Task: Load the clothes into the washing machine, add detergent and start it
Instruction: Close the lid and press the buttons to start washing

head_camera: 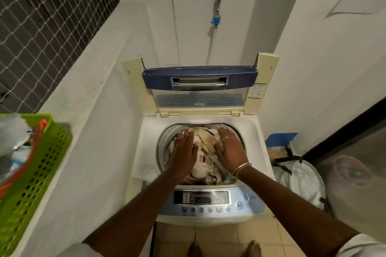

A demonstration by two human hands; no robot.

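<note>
Hands [184, 152] [230, 150] flat on clothes [205, 137], lid [199, 81] upright

A green perforated basket [41, 162] sits on the white ledge [87, 110] at 9 o'clock, a netted window [48, 16] occupies 10 o'clock, a wall tap [217, 6] with a blue fitting is at 12 o'clock, and a white bag [300, 177] with dark straps is at 4 o'clock.

Right hand [229, 150]: thin ring [226, 137] on one finger, beyond control panel [208, 200]. Right wrist: slim gold-toned bangles [242, 168], just above panel's right end. Forearms bare. Pale sleeves [363, 246] at upper arms, below panel. Bare feet [253, 248] below panel.
</note>
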